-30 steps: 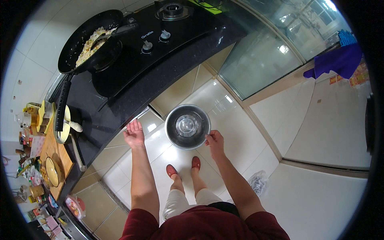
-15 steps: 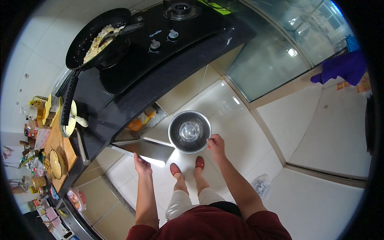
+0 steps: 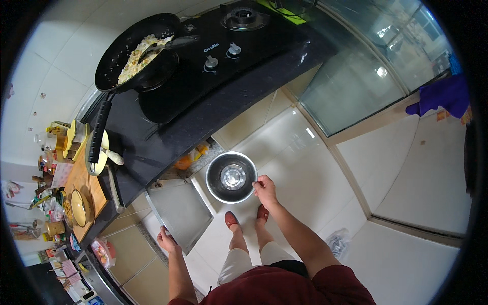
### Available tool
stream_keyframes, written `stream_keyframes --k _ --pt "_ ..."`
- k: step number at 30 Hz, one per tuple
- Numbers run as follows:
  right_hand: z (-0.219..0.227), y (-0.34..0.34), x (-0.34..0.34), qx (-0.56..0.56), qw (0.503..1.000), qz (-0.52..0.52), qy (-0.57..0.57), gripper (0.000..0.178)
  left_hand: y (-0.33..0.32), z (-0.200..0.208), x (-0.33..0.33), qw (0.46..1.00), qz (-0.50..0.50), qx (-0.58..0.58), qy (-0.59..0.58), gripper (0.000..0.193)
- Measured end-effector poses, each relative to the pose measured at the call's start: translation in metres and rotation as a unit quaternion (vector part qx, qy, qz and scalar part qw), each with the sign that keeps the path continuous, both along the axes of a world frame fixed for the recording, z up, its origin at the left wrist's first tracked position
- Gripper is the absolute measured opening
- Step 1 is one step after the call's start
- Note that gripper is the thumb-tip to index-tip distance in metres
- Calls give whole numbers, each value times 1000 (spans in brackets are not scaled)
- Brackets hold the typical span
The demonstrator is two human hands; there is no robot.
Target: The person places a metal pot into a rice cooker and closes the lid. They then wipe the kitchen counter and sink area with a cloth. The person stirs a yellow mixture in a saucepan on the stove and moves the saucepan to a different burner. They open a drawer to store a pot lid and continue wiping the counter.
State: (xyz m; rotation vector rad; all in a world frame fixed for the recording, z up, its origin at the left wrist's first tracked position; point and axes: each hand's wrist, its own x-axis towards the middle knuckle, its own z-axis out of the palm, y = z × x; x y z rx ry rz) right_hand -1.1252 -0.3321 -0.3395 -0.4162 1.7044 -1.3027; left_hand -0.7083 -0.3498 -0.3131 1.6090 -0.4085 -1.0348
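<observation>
In my right hand [image 3: 265, 190] is the rim of a round metal basin [image 3: 210, 178], pinched between thumb and fingers. A small clear, glass-like bowl [image 3: 234, 177] sits in the basin. My left hand [image 3: 168, 239] grips the outer edge of a grey cabinet door [image 3: 179, 212], which stands open below the counter. Between door and basin, the low cabinet opening shows orange and yellow items [image 3: 193, 155]; their kind is unclear.
Above is a dark counter [image 3: 173, 144] with a black gas stove [image 3: 198, 76]. A wok [image 3: 114, 51] of fried rice stands there, its handle over the counter edge. Left are a cutting board [image 3: 94, 195], a knife [image 3: 115, 190] and bottles. A plastic bag [image 3: 337, 243] lies on the floor.
The cabinet door has swung, now showing much more of its face, and my left hand has moved left and nearer my body with it. The basin has shifted left, toward the cabinet opening.
</observation>
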Motion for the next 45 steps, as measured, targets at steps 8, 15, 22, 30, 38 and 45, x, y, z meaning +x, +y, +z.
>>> stream_keyframes --k 8,15,22,30,38,45 --pt "12 -23 19 22 999 -10 -21 8 -11 -13 19 982 75 15 -171 36" --pt "12 -28 29 27 999 -9 -31 8 -37 45 -43 859 -64 -2 -509 58" --pt "-2 -28 31 26 1000 10 -1 12 -45 38 -95 856 -244 -88 -448 45" --pt "-19 -34 30 23 1000 16 12 14 -71 -8 -146 941 -254 -64 -214 16" --pt "-61 -58 38 9 998 36 44 17 -148 -63 -172 973 -218 -71 -23 11" --pt "-114 -87 60 11 1000 15 23 13 -216 -117 -180 984 -163 -51 43 16"
